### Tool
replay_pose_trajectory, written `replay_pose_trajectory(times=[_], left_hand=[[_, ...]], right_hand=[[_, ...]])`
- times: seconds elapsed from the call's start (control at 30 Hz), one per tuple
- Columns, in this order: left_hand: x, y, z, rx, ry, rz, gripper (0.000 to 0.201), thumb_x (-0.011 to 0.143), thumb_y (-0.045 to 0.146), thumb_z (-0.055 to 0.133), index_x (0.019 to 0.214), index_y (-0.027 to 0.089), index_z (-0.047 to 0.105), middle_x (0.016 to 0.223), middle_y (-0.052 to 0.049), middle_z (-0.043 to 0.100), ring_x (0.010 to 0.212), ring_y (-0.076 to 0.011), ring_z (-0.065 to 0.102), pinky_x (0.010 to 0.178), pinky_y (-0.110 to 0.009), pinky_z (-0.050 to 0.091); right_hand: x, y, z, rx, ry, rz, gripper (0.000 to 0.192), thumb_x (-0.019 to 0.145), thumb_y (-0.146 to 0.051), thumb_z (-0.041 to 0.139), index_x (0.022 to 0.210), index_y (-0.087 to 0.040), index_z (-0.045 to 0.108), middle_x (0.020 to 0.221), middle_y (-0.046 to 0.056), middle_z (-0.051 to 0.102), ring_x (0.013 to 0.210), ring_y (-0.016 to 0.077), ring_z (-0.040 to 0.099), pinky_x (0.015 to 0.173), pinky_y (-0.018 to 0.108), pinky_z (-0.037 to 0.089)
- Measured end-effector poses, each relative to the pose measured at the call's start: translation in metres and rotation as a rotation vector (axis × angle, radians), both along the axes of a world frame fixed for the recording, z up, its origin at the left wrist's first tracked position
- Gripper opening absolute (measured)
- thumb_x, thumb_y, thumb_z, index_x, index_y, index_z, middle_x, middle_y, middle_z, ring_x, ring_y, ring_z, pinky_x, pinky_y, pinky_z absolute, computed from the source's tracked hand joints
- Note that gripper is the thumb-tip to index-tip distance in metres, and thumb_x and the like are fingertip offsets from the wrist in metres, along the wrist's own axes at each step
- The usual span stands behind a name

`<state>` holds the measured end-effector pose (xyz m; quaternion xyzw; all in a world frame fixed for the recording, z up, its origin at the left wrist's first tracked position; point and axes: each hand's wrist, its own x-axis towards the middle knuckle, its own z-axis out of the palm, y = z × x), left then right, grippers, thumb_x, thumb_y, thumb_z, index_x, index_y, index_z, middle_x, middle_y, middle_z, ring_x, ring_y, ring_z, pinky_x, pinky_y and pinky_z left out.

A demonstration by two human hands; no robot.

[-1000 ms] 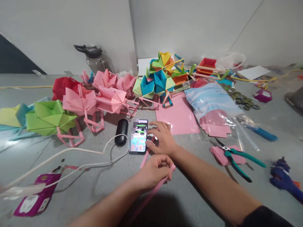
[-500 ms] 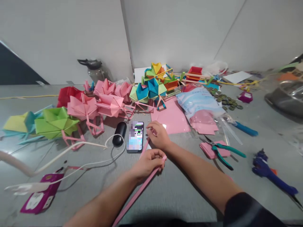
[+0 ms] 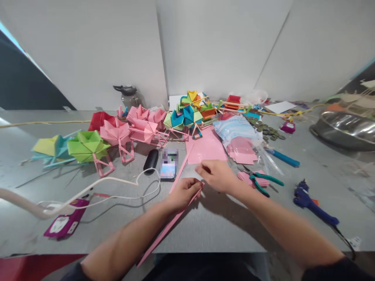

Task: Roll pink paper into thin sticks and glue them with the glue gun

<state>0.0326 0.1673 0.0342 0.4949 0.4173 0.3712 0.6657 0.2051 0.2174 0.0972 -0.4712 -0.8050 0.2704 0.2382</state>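
Observation:
My left hand (image 3: 183, 195) is closed on a pink paper strip (image 3: 164, 236). One length of it slants down toward the table's front edge, and its tip shows at my thumb. A second narrow pink length (image 3: 184, 164) runs up from behind the same hand to the pink sheets; whether the two are joined is hidden. Just right of the thumb, my right hand (image 3: 219, 176) hovers with its fingers curled together. Anything between those fingers is too small or hidden to make out. A lit phone (image 3: 168, 166) lies beyond my left hand.
Folded paper models, among them a green one (image 3: 88, 145), line the back left. Pink sheets (image 3: 206, 146) lie ahead. Green-handled pliers (image 3: 259, 182), a blue glue gun (image 3: 313, 205) and a metal bowl (image 3: 345, 130) are rightward. A white cable (image 3: 117, 180) crosses the left.
My right hand has come back from beside the phone toward my left thumb, uncovering the far pink length. My left hand keeps hold of the strip. The camera view has shifted.

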Motion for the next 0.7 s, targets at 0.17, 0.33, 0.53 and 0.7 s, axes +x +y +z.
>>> replay_pose_trajectory(times=[0.17, 0.33, 0.53, 0.7], left_hand=[[0.003, -0.002, -0.010, -0.009, 0.043, -0.049, 0.060, 0.082, 0.077, 0.070, 0.073, 0.019, 0.058, 0.058, 0.003, 0.056, 0.047, -0.0108, 0.051, 0.048, -0.024, 0.042], [0.000, 0.000, -0.004, 0.015, 0.114, -0.108, 0.048, 0.083, 0.063, 0.075, 0.077, 0.017, 0.063, 0.066, -0.001, 0.065, 0.059, -0.0139, 0.062, 0.061, -0.027, 0.050], [-0.005, 0.003, 0.002, -0.018, 0.152, -0.152, 0.024, 0.081, 0.037, 0.075, 0.077, 0.015, 0.066, 0.063, -0.002, 0.067, 0.054, -0.0100, 0.051, 0.054, -0.023, 0.037], [-0.005, 0.003, 0.002, -0.039, 0.068, -0.168, 0.019, 0.067, 0.019, 0.074, 0.085, 0.014, 0.070, 0.071, -0.003, 0.071, 0.062, -0.0118, 0.058, 0.061, -0.024, 0.042]], right_hand=[[0.021, -0.029, -0.045, -0.266, 0.067, 0.045, 0.042, 0.101, -0.042, 0.050, 0.066, -0.021, 0.048, 0.061, -0.003, 0.049, 0.060, 0.0133, 0.042, 0.059, 0.028, 0.027], [0.019, -0.033, -0.058, -0.301, 0.157, 0.058, 0.039, 0.100, -0.040, 0.049, 0.065, -0.022, 0.043, 0.062, -0.004, 0.045, 0.061, 0.0133, 0.040, 0.058, 0.028, 0.028], [0.020, -0.037, -0.063, -0.266, 0.184, 0.080, 0.041, 0.100, -0.042, 0.049, 0.064, -0.022, 0.046, 0.059, -0.004, 0.043, 0.059, 0.0126, 0.037, 0.057, 0.028, 0.026], [0.025, -0.035, -0.063, -0.257, 0.223, 0.056, 0.041, 0.099, -0.044, 0.047, 0.065, -0.022, 0.041, 0.061, -0.004, 0.040, 0.060, 0.0127, 0.037, 0.057, 0.028, 0.028]])
